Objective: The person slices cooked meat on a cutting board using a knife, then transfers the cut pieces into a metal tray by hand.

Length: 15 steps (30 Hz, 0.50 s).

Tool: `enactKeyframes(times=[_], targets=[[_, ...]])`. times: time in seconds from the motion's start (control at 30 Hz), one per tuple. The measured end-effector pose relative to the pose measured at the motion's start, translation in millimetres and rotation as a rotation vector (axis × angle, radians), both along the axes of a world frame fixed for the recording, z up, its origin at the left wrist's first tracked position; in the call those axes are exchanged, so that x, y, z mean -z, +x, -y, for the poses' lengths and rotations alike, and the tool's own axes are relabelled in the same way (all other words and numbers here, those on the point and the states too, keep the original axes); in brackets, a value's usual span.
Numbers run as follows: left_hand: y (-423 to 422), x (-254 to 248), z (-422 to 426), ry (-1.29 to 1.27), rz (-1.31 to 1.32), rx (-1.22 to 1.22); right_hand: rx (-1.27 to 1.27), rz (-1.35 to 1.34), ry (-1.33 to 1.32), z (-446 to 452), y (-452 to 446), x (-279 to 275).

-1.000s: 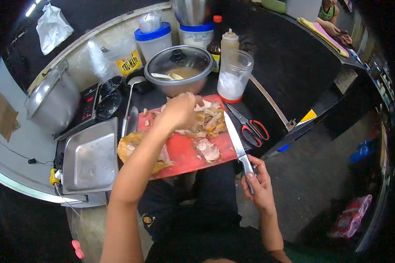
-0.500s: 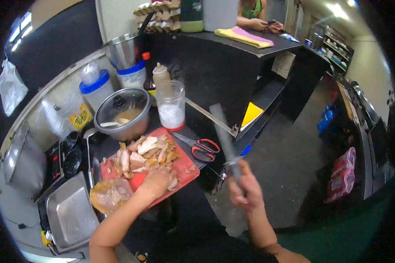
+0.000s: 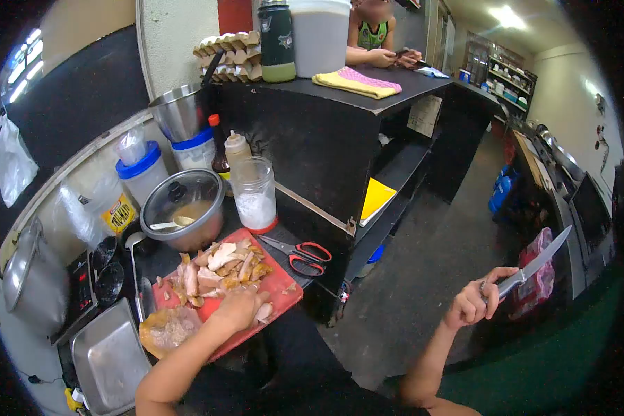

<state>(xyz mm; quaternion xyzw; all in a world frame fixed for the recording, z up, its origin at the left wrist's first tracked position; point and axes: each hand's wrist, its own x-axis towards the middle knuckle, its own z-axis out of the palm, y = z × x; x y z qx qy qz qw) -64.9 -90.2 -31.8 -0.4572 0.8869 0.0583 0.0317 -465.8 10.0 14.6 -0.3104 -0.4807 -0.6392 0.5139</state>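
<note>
My right hand [image 3: 473,304] grips a knife [image 3: 535,262] by its handle, out to the right over the floor, the blade pointing up and right. My left hand [image 3: 238,310] is down on the red cutting board [image 3: 284,283], its fingers bent at a small piece of meat near the board's front; whether they hold it is hard to make out. Cut meat [image 3: 222,267] lies heaped just beyond that hand. A larger uncut piece [image 3: 170,330] rests at the board's left edge. Red-handled scissors [image 3: 305,256] lie beside the board's far right corner.
Behind the board stand a lidded bowl [image 3: 184,208], a jar of white powder [image 3: 255,197] and bottles. A metal tray [image 3: 111,360] and a large pot [image 3: 35,274] are at the left. Beyond the raised counter [image 3: 367,104], a person leans with both hands together.
The view has turned right. My right hand has carried the knife away from the board, out to the right. My left hand has moved from the far part of the board to its front.
</note>
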Motion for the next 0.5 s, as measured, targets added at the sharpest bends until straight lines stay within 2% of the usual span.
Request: enactKeyframes(times=[0.23, 0.33, 0.43, 0.47, 0.5], targets=[[7, -8, -3, 0.09, -0.116, -0.034, -0.012, 0.013, -0.015, -1, 3, 1], [16, -13, 5, 0.173, -0.271, 0.085, -0.014, 0.014, -0.045, 0, 3, 4], [15, -44, 5, 0.317, -0.249, 0.019, 0.005, 0.006, -0.059, -1, 5, 1], [24, -37, 14, 0.36, -0.218, -0.006, 0.022, -0.019, -0.05, -3, 2, -2], [26, -43, 13, 0.297, -0.229, 0.029, 0.011, -0.043, -0.034, -4, 5, -4]])
